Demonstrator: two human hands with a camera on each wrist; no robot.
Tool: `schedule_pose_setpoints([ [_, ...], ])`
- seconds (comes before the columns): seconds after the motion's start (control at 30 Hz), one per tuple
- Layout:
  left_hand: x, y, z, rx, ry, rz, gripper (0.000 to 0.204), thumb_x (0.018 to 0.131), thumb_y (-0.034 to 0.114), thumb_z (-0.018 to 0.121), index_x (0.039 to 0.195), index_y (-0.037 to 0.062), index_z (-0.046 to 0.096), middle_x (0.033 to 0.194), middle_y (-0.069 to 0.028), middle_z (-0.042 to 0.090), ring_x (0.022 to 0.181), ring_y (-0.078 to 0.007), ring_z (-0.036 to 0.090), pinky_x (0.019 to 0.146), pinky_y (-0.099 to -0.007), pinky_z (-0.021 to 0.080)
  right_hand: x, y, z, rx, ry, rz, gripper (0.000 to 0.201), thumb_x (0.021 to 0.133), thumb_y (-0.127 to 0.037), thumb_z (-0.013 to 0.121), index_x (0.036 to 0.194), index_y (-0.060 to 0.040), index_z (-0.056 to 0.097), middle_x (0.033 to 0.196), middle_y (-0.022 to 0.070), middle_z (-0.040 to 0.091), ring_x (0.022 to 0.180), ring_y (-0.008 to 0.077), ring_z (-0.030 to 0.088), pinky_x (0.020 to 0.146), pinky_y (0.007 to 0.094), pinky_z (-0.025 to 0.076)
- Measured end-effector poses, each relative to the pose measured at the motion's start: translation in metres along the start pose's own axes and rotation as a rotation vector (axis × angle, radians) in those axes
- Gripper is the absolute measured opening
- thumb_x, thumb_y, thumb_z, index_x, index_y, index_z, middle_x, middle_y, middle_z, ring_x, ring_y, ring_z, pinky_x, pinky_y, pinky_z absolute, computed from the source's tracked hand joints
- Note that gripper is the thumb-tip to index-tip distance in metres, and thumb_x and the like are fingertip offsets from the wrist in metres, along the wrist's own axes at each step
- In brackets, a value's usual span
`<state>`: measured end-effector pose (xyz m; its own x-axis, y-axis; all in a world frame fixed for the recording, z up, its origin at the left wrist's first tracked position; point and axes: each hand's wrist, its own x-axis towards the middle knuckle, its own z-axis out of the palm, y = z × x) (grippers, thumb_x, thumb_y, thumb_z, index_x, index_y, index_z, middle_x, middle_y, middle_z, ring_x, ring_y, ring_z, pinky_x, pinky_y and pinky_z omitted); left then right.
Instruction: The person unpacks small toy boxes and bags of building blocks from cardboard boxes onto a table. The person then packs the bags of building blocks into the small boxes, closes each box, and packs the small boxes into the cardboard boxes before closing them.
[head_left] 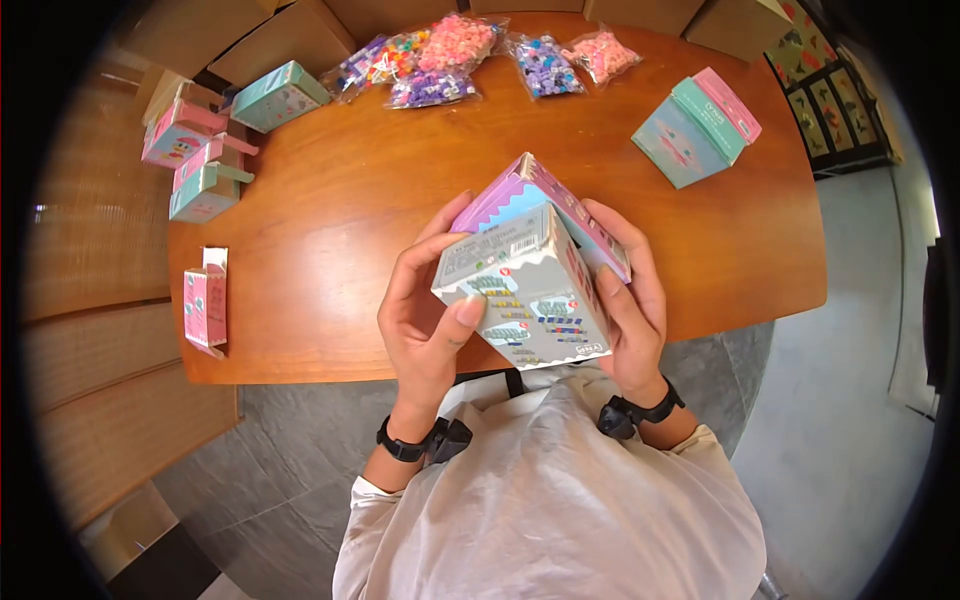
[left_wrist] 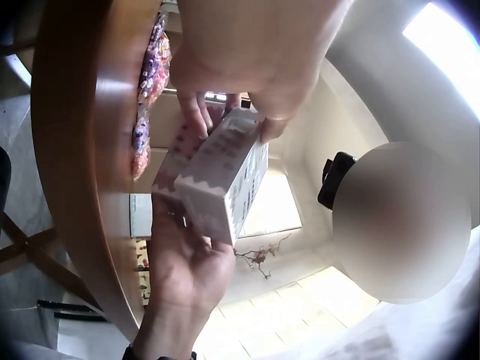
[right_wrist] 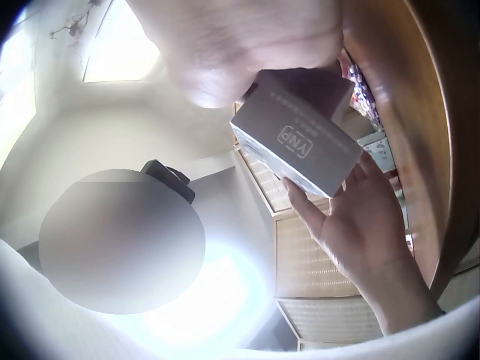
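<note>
Two boxes are held together above the table's front edge. The grey box point(head_left: 535, 310), with printed pictures and a barcode, is nearer the body; a purple and blue box point(head_left: 505, 200) leans against its far side. My left hand point(head_left: 420, 320) grips them from the left, its thumb on the grey box's printed face. From the right, my right hand point(head_left: 635, 310) holds both, fingers along their sides. The left wrist view shows the grey box point(left_wrist: 217, 169) between the two hands. In the right wrist view the grey box's end point(right_wrist: 296, 139) bears the letters YNP.
Bead bags point(head_left: 455, 45) lie along the back of the wooden table point(head_left: 350, 200). A green and pink box point(head_left: 690, 130) stands at the right. Several small boxes point(head_left: 205, 190) are at the left, with an opened pink box point(head_left: 205, 305) near the left edge. Cardboard boxes point(head_left: 280, 45) line the back.
</note>
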<state>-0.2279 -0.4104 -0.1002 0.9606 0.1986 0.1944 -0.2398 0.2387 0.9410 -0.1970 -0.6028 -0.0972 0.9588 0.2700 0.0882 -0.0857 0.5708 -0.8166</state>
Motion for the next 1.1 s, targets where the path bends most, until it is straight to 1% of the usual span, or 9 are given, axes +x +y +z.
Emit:
schedule_pose_setpoints([
  [0.27, -0.002, -0.006, 0.017, 0.061, 0.288, 0.126, 0.048, 0.099, 0.039, 0.064, 0.128, 0.0027, 0.049, 0.153, -0.0283, 0.045, 0.139, -0.0311, 0.047, 0.117, -0.0448, 0.033, 0.001, 0.015, 0.025, -0.024, -0.045, 0.051, 0.059, 0.111, -0.023, 0.043, 0.160, 0.0053, 0.027, 0.161, 0.0184, 0.037, 0.149, 0.0230, 0.037, 0.121, 0.0363, 0.029],
  [0.33, -0.001, 0.002, 0.017, 0.113, 0.365, -0.048, 0.051, 0.098, 0.044, 0.059, 0.128, 0.0034, 0.050, 0.133, -0.0182, 0.057, 0.121, -0.0208, 0.057, 0.104, -0.0343, 0.045, 0.001, 0.020, 0.020, -0.058, -0.073, 0.047, 0.076, 0.107, -0.042, 0.050, 0.160, 0.0057, 0.025, 0.161, 0.0179, 0.034, 0.149, 0.0243, 0.035, 0.122, 0.0386, 0.029],
  [0.43, 0.002, 0.005, 0.018, 0.028, 0.375, -0.087, 0.049, 0.102, 0.043, 0.052, 0.130, 0.0035, 0.049, 0.129, -0.0137, 0.057, 0.119, -0.0167, 0.057, 0.102, -0.0329, 0.045, 0.001, 0.025, 0.018, -0.315, -0.142, -0.022, 0.121, 0.078, -0.059, 0.082, 0.161, 0.0058, 0.022, 0.156, 0.0179, 0.032, 0.147, 0.0291, 0.035, 0.119, 0.0431, 0.032],
  [0.67, 0.002, 0.002, 0.023, -0.065, 0.342, -0.053, 0.061, 0.107, 0.046, 0.041, 0.151, 0.0036, 0.036, 0.155, -0.0233, 0.044, 0.139, -0.0278, 0.048, 0.117, -0.0418, 0.037, 0.001, 0.021, 0.015, -0.756, -0.264, -0.314, 0.118, 0.072, -0.029, 0.091, 0.160, 0.0057, 0.020, 0.152, 0.0229, 0.033, 0.142, 0.0353, 0.035, 0.115, 0.0451, 0.036],
  [0.77, 0.001, 0.008, 0.026, -0.254, 0.205, -0.143, 0.075, 0.108, 0.055, 0.034, 0.165, 0.0096, 0.015, 0.154, -0.0147, 0.047, 0.137, -0.0255, 0.053, 0.113, -0.0442, 0.048, -0.003, 0.022, 0.021, -0.857, -0.217, -0.398, 0.118, 0.071, -0.024, 0.092, 0.160, 0.0059, 0.021, 0.150, 0.0236, 0.035, 0.141, 0.0368, 0.036, 0.112, 0.0451, 0.038],
  [0.87, 0.003, 0.012, 0.037, -0.353, 0.156, -0.058, 0.069, 0.111, 0.054, 0.026, 0.161, 0.0068, 0.029, 0.156, -0.0126, 0.046, 0.136, -0.0226, 0.054, 0.113, -0.0408, 0.047, -0.004, 0.025, 0.019, -0.818, -0.198, -0.405, 0.118, 0.070, -0.021, 0.093, 0.160, 0.0060, 0.020, 0.150, 0.0252, 0.035, 0.140, 0.0381, 0.035, 0.111, 0.0457, 0.038],
  [1.0, 0.000, 0.008, 0.033, -0.298, 0.143, -0.001, 0.072, 0.110, 0.058, 0.027, 0.161, 0.0077, 0.029, 0.157, -0.0117, 0.045, 0.137, -0.0227, 0.053, 0.113, -0.0410, 0.046, -0.002, 0.012, 0.015, -0.843, -0.234, -0.403, 0.117, 0.071, -0.024, 0.093, 0.160, 0.0064, 0.022, 0.151, 0.0251, 0.035, 0.139, 0.0375, 0.037, 0.112, 0.0460, 0.038],
  [1.07, -0.001, 0.010, 0.033, -0.263, 0.248, -0.110, 0.096, 0.097, 0.070, 0.055, 0.165, 0.0137, 0.017, 0.153, -0.0121, 0.046, 0.136, -0.0267, 0.054, 0.112, -0.0447, 0.048, -0.002, 0.003, 0.011, -0.870, -0.334, -0.374, 0.117, 0.073, -0.031, 0.093, 0.159, 0.0067, 0.023, 0.155, 0.0259, 0.032, 0.141, 0.0384, 0.036, 0.114, 0.0469, 0.036],
  [1.1, -0.003, 0.004, 0.032, -0.334, 0.298, -0.097, 0.085, 0.101, 0.067, 0.049, 0.162, 0.0130, 0.025, 0.151, -0.0107, 0.049, 0.134, -0.0263, 0.055, 0.111, -0.0442, 0.049, 0.001, -0.001, 0.009, -0.774, -0.352, -0.394, 0.106, 0.078, -0.036, 0.089, 0.156, 0.0078, 0.033, 0.154, 0.0253, 0.039, 0.140, 0.0387, 0.041, 0.115, 0.0476, 0.036],
])
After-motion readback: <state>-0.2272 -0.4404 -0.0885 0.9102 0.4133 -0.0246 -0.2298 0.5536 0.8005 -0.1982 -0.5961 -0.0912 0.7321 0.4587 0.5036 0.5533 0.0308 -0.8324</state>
